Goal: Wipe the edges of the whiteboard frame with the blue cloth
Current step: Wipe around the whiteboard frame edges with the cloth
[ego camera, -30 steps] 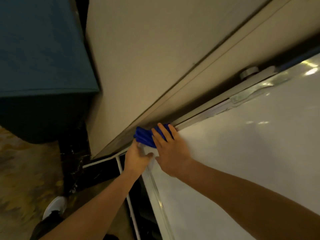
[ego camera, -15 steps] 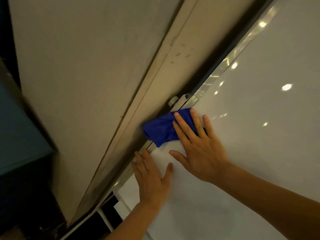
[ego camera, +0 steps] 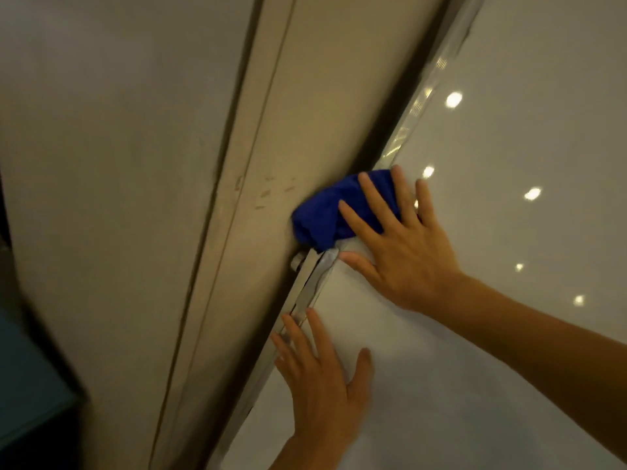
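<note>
Blue cloth [ego camera: 322, 215] sits bunched against the whiteboard frame [ego camera: 314, 283], and I see it pinned there under my right hand [ego camera: 400, 252]. That hand lies flat with its fingers spread; the index and middle fingers press over the cloth while the thumb and the outer fingers rest on the white board surface [ego camera: 492, 198]. It is pressing the cloth down with an open palm, not curling around it. Against the frame from half a second ago, the cloth and the right hand have travelled further up along the silver edge: the small metal fitting [ego camera: 298, 261] that was beside the upper end of the cloth now pokes out just below its lower end. The cloth also looks more crumpled and rounded than it did before.

My left hand [ego camera: 322, 378] is open as well, flat on the board with nothing held, its fingertips reaching onto the frame strip lower down. It has stayed below the right hand, and the gap between the two hands is wider than before. The view has swung too: the frame now runs more steeply up the picture, and the beige wall panel [ego camera: 135, 198] with its long vertical seam fills the left half. Round ceiling-light reflections [ego camera: 453, 99] dot the glossy board on the right. A dark teal object [ego camera: 30, 385] shows at the lower left corner, blurred.
</note>
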